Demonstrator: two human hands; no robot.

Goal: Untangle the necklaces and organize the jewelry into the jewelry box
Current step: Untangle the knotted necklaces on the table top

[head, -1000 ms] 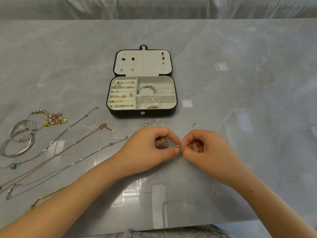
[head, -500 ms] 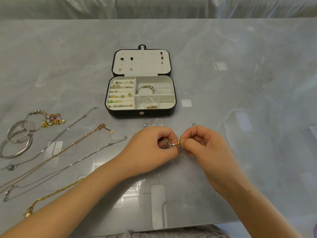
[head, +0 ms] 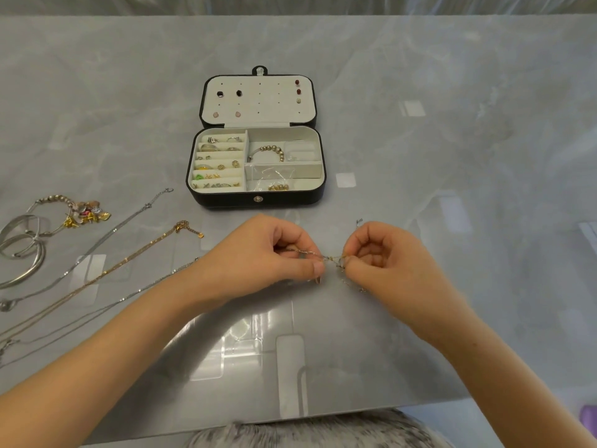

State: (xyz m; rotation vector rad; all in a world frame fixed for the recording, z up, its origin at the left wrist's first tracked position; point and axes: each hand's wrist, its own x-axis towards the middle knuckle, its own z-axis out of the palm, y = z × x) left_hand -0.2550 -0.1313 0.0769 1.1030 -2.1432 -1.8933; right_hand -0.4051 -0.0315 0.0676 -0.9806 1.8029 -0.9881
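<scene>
A thin tangled chain (head: 330,257) of gold and silver strands stretches between my two hands just above the table. My left hand (head: 265,257) pinches its left part with thumb and curled fingers. My right hand (head: 384,257) pinches the other end; a loose bit hangs below the fingers. The black jewelry box (head: 256,198) lies open behind my hands. Its compartments hold rings, earrings, a beaded bracelet and small plastic bags, and its lid carries stud earrings.
Several straightened necklaces (head: 106,273) lie in diagonal lines at the left. Silver bangles (head: 22,253) and a charm bracelet (head: 77,211) sit at the far left edge. The grey marble table (head: 452,156) reflects ceiling lights. A furry grey edge (head: 316,428) shows at the bottom.
My hands have moved slightly apart, drawing the tangled chain out into a short taut line between them. Nothing else on the table has shifted.
</scene>
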